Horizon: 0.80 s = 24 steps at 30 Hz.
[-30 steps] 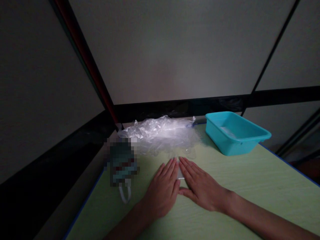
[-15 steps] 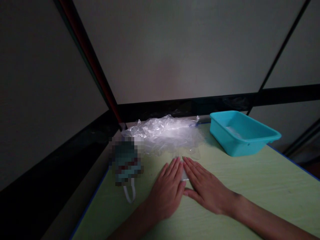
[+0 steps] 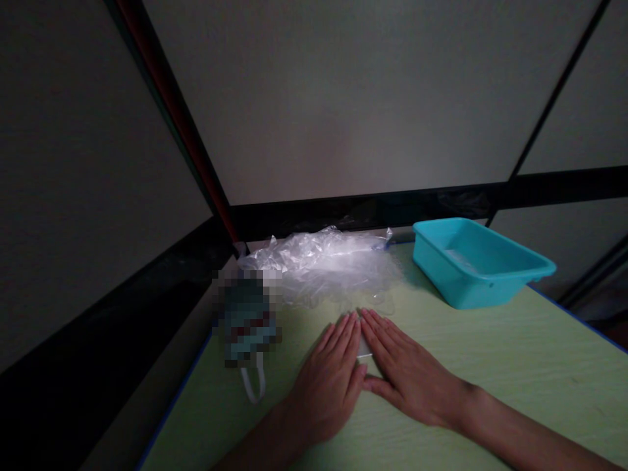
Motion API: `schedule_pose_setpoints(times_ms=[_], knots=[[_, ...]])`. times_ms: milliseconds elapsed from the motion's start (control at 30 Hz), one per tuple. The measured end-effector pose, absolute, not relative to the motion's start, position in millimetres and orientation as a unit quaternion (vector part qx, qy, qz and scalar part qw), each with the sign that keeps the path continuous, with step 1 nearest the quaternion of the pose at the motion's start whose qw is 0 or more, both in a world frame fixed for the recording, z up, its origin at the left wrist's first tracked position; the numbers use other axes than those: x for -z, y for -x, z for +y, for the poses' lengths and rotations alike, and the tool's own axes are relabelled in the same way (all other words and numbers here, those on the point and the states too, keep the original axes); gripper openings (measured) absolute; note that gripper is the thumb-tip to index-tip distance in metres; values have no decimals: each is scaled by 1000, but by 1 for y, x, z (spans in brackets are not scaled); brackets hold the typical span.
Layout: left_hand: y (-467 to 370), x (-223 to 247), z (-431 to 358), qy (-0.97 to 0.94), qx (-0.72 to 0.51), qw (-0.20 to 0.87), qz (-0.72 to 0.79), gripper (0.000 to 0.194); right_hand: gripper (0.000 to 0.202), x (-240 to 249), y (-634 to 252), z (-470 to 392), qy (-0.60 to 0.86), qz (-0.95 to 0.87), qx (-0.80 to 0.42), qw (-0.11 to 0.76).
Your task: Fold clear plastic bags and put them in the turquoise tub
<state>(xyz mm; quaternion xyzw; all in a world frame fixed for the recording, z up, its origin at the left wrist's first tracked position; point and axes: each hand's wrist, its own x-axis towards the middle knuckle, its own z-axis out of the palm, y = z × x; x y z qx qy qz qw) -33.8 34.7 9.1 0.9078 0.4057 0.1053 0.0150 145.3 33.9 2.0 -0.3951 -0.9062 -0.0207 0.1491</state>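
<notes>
My left hand [image 3: 330, 376] and my right hand [image 3: 409, 366] lie flat on the table, fingers stretched forward and almost meeting at the tips. Under and between them shows a small piece of clear plastic [image 3: 364, 347], mostly covered by the hands, so its full shape cannot be made out. Just beyond the fingertips spreads a heap of clear plastic bags [image 3: 338, 271], crumpled at the back and flatter at the front.
A turquoise plastic basin [image 3: 473, 284] stands at the back right of the pale green table [image 3: 515, 366]. On the left lies a blurred-out greenish item [image 3: 249, 320] with a white strap. A wall [image 3: 363, 104] rises behind the table.
Both hands stay flat in nearly the same place, with only a slight shift of the left fingers. The plastic bags and the basin have not moved on the table.
</notes>
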Motion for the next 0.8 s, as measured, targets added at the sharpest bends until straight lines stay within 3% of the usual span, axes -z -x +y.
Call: schedule_pose_setpoints(times_ms=[800], knots=[[35,-7,35,-910,-101,24,401,50,75,-4,-145,34,412,-901,13,137]])
